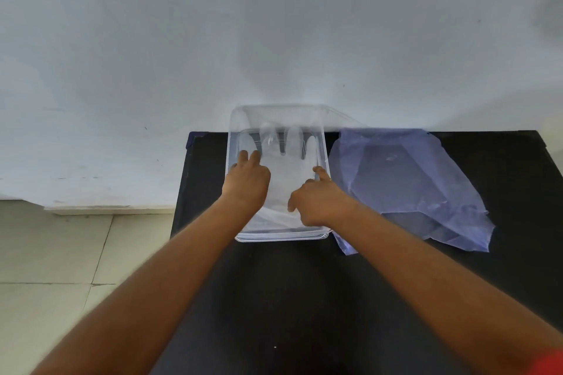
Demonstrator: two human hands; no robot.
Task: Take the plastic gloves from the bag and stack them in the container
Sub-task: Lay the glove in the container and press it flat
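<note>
Left hand (pixel 248 181), fingers spread, and right hand (pixel 316 198), index extended, press plastic glove (pixel 288 158) flat inside container (pixel 281 236); bag (pixel 408 179) just beside. Risk: thin film clings to lifting fingers, wrinkling stack.

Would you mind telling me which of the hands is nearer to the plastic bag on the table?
Right. The right hand is at the container's right side, close beside the plastic bag. The left hand is at the container's left side, farther away.
</note>
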